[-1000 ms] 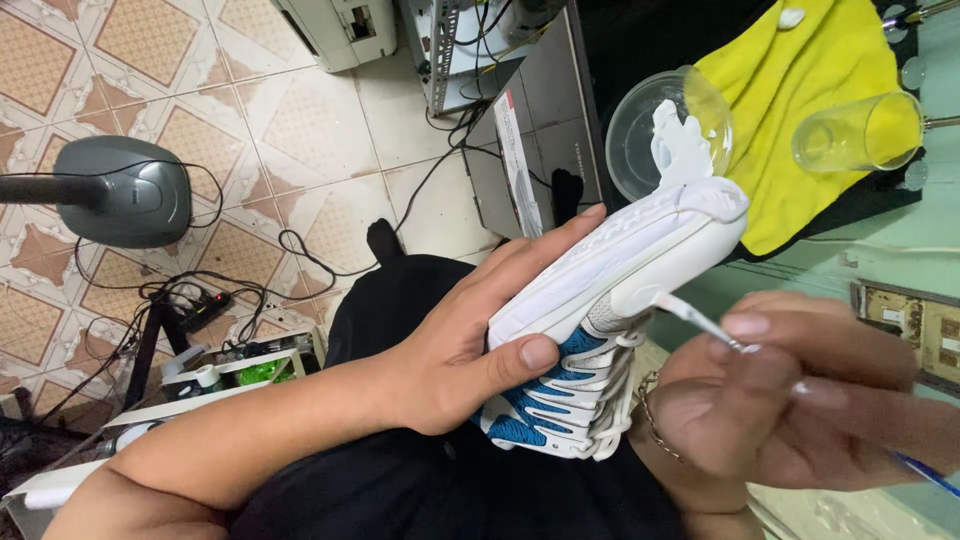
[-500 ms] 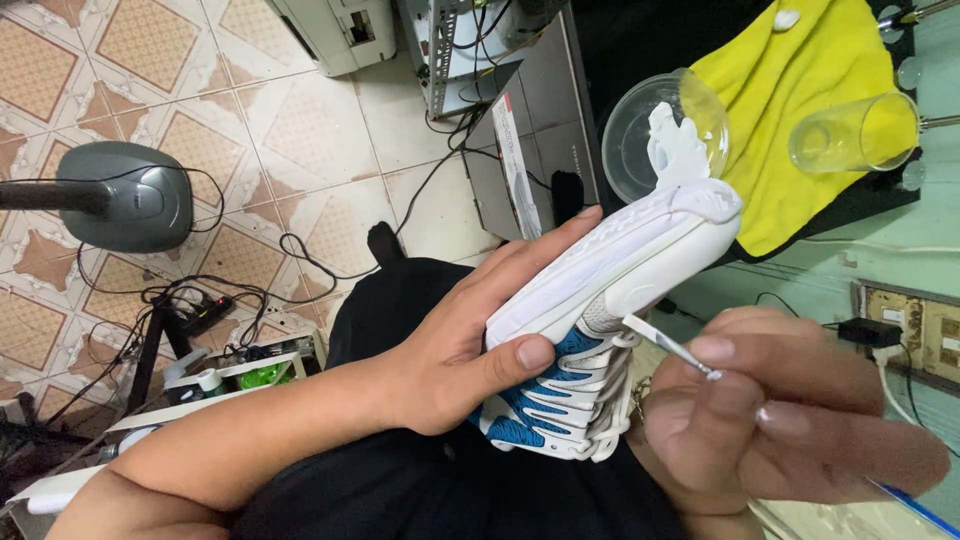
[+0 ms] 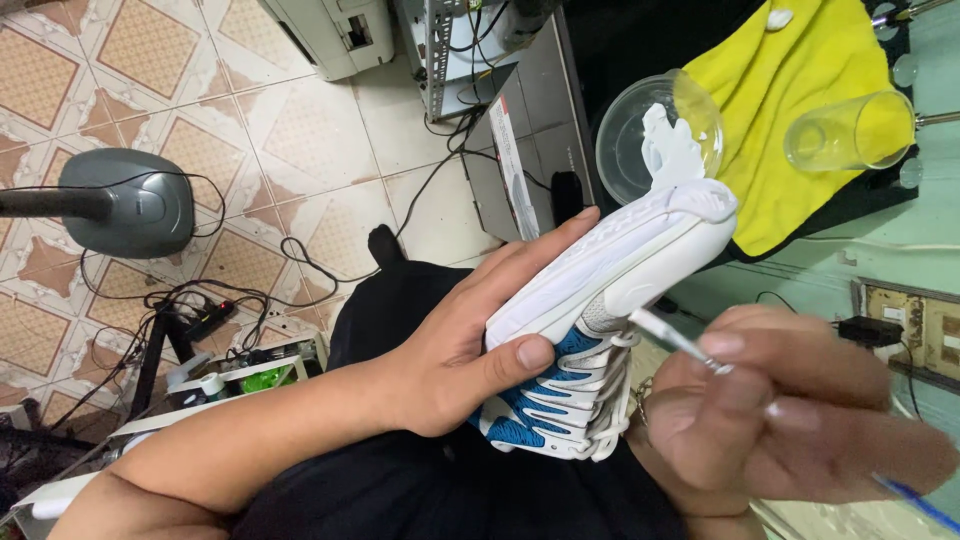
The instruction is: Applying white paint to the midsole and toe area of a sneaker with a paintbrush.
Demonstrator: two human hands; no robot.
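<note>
My left hand grips a white sneaker with blue panels and white laces, held on its side over my lap, thumb on the sole edge and fingers along the upper. My right hand, blurred and close to the camera, pinches a thin white stick with a blue end. The stick's tip touches the shoe's side near the laces.
A clear glass bowl and a clear drinking glass rest on a yellow cloth at the upper right. A grey fan base and tangled cables lie on the tiled floor at left. Computer cases stand at the top.
My right hand has slid slightly down and left along the shoe's side with the stick. The left hand and shoe have stayed nearly still.
</note>
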